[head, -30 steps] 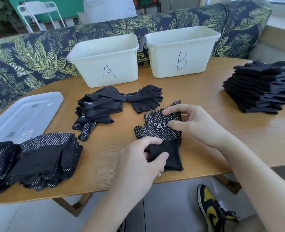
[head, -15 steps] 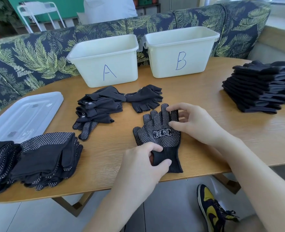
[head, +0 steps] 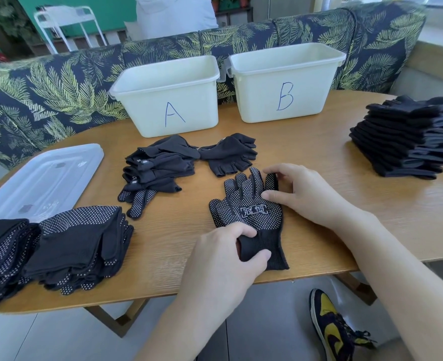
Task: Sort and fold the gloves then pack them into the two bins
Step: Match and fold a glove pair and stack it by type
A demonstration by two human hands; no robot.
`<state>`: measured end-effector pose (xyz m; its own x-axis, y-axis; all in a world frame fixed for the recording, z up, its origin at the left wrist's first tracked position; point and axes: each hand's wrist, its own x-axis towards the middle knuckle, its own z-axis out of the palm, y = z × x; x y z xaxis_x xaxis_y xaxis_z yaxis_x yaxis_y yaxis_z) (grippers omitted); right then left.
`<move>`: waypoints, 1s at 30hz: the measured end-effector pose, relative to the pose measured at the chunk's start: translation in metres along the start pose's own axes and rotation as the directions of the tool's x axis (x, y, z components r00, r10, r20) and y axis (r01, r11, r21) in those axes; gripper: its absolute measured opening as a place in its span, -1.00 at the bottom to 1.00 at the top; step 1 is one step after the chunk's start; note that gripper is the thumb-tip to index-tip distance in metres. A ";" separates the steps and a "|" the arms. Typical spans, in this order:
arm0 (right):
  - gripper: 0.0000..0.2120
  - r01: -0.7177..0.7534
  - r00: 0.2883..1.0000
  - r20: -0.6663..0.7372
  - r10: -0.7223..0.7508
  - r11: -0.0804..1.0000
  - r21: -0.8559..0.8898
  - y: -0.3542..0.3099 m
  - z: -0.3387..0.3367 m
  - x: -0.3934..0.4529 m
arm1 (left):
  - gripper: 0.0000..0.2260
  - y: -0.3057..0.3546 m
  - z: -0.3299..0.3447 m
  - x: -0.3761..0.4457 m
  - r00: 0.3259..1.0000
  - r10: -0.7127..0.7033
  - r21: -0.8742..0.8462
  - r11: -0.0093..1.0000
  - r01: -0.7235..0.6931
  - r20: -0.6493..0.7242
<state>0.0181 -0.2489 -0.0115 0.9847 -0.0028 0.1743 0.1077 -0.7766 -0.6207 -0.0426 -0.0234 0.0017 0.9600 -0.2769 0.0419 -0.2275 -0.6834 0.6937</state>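
A black dotted glove [head: 249,204] lies flat, palm side up, near the table's front edge. My left hand [head: 223,259] pinches its cuff between thumb and fingers. My right hand [head: 301,191] pinches the glove's rightmost finger, thumb lying on the dotted palm. Behind it sit a loose heap of black gloves [head: 158,170] and a fingerless pair [head: 231,157]. Bin A [head: 168,100] and bin B [head: 285,82], both white, stand at the back; no contents show inside them.
Folded dotted gloves [head: 80,243] are stacked at the front left beside another dark stack [head: 1,254]. A tall stack of folded black gloves [head: 408,142] stands at the right. A clear plastic lid [head: 40,181] lies at the left. A leaf-patterned sofa [head: 59,87] backs the table.
The glove's fingers, folded over a second ago, have been spread out flat away from me. My right hand shifted to the glove's rightmost finger; my left hand kept hold of the cuff.
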 end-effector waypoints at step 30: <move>-0.33 0.252 0.968 0.022 -0.252 0.959 -0.130 -0.014 0.023 -0.066 | -0.83 -0.018 -0.037 0.040 0.993 -0.111 -0.403 0.908 0.117 0.038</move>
<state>-0.0457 -0.2234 -0.0316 0.9287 0.2064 0.3082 0.3338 -0.8273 -0.4519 0.0056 0.0027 0.0172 0.9724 -0.2247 -0.0630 -0.0281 -0.3807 0.9243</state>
